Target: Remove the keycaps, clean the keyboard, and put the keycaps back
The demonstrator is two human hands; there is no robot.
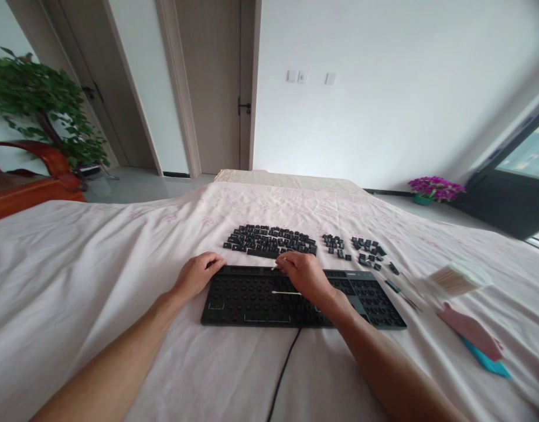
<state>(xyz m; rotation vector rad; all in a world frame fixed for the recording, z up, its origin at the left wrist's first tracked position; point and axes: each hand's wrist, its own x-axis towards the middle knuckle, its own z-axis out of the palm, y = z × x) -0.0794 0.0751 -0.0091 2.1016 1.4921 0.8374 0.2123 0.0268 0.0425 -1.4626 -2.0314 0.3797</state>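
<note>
A black keyboard (252, 302) with its keycaps off lies on a pale pink sheet (98, 264) in front of me. My left hand (198, 273) rests on the keyboard's top left corner, fingers curled over its edge. My right hand (305, 274) pinches a cotton swab (276, 265) whose white tip touches the keyboard's top edge. A second cotton swab (286, 292) lies across the key sockets just below my right hand. Removed black keycaps (269, 240) sit in rows beyond the keyboard, with smaller groups of keycaps (355, 249) to the right.
An open box of cotton swabs (454, 280) lies at the right, with a pink cloth (469, 329) over a teal one (487, 358) nearer me. The keyboard's cable (282, 372) runs toward me. A potted plant (45, 111) and wooden chair (23, 184) stand at the left.
</note>
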